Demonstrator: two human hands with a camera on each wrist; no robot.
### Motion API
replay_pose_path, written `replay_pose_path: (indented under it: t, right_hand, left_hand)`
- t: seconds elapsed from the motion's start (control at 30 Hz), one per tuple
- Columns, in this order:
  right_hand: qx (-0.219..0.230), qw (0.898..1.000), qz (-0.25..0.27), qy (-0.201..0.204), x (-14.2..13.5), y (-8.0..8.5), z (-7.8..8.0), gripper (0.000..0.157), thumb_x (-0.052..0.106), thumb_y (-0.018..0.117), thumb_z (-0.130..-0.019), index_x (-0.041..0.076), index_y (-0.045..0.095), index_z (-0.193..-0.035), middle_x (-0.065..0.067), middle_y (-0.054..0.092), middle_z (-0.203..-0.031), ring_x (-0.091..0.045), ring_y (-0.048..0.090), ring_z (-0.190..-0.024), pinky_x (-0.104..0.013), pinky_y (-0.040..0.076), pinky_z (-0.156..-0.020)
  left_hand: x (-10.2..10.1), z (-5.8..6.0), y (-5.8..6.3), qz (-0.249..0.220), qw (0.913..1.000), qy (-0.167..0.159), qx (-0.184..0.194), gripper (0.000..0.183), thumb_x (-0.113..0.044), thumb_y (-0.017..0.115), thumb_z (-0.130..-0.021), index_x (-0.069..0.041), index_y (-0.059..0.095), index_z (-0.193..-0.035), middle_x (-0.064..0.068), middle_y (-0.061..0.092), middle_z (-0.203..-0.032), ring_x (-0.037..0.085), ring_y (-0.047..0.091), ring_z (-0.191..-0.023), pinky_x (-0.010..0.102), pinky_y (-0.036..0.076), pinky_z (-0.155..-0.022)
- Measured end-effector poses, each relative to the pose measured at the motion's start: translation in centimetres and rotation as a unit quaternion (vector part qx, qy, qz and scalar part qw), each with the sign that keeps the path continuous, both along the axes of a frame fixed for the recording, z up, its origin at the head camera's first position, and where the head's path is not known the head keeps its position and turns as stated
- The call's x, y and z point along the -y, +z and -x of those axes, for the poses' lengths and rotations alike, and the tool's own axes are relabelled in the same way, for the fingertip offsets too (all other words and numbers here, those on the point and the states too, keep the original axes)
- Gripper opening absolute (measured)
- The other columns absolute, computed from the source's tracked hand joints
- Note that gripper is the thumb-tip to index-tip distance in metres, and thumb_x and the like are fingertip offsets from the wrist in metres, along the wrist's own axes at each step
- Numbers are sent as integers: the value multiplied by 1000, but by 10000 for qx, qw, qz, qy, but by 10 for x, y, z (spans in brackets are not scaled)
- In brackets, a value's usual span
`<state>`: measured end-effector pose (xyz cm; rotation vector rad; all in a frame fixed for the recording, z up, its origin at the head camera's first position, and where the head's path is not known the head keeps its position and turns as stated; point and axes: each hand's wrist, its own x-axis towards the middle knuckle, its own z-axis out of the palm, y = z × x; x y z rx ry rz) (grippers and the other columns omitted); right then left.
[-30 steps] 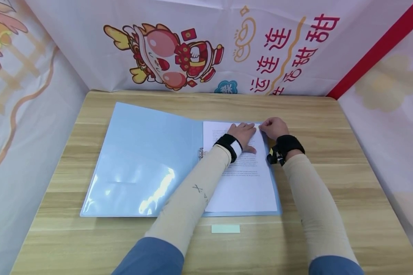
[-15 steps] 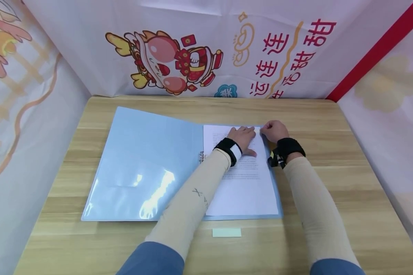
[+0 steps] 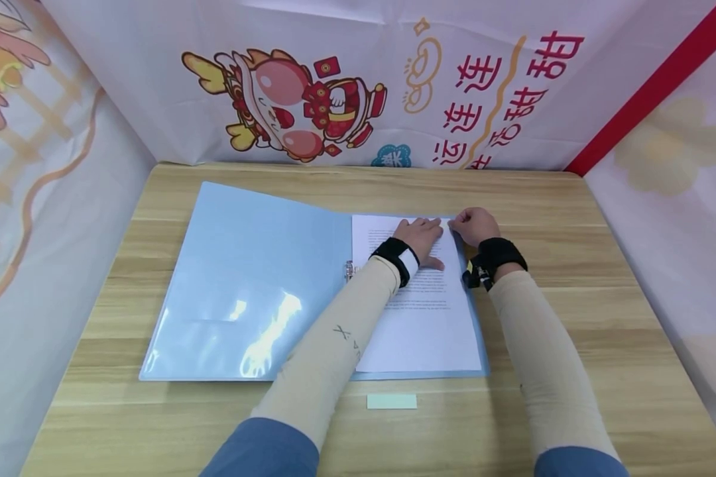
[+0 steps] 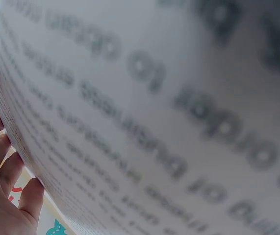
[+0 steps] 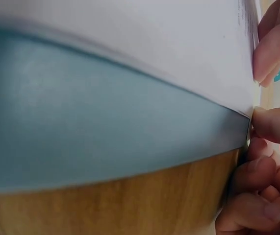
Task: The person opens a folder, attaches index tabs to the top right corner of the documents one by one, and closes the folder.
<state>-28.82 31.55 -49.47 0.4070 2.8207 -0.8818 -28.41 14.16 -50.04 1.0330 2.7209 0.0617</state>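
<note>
An open light-blue folder lies on the table, with printed paper on its right half. My left hand rests on the upper part of the page, fingers spread toward the top edge and thumb out to the side. At the top right corner, my right hand pinches the paper's corner, the other fingers curled below. In the right wrist view, the right thumb sits right at that corner, near the left fingertips. Something small and pale yellow shows between the hands; its kind is unclear.
A metal clip sits at the folder's spine, partly behind the left forearm. A pale green paper strip lies on the wooden table below the folder. Printed white cloth stands along the back and sides.
The head view shifts slightly. Both hands keep their places at the top of the page, and the folder and paper stay put.
</note>
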Motion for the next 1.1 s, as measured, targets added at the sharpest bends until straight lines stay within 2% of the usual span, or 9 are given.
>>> replay_pose_path:
  t: [0.17, 0.53, 0.8, 1.1]
  right_hand:
    - [-82, 10000, 10, -18, 2, 2, -2, 25, 25, 61, -102, 1, 63, -96, -14, 58, -95, -30, 53, -90, -36, 40, -74]
    - [97, 9998, 201, -2, 4, 5, -7, 26, 27, 60, -103, 1, 63, -100, -15, 56, -99, -31, 53, -92, -36, 41, -75]
    - [52, 9983, 580, -52, -1, 5, -8, 32, 30, 59, -103, 0, 64, -108, -16, 59, -106, -29, 54, -95, -34, 43, -77]
    - [66, 9961, 860, -197, 0, 10, -13, 38, 34, 53, -106, -2, 63, -115, -17, 59, -112, -29, 57, -96, -33, 45, -79]
  left_hand:
    - [0, 0, -1, 40, 10000, 10, -28, 88, -73, 63, -86, -23, 41, -156, -3, 26, -168, 19, 27, -152, 46, 33, -117]
    - [2, -3, -2, 93, 9999, 46, 98, 90, -72, 61, -88, -23, 36, -159, -4, 23, -168, 18, 24, -153, 46, 30, -118]
    - [1, -7, 6, 221, 9997, -25, 89, 90, -69, 59, -92, -20, 31, -161, -1, 20, -169, 19, 20, -154, 43, 27, -121]
    - [3, -15, 15, 192, 9997, -89, -76, 88, -63, 60, -95, -15, 30, -161, 5, 32, -165, 20, 28, -152, 39, 30, -120]
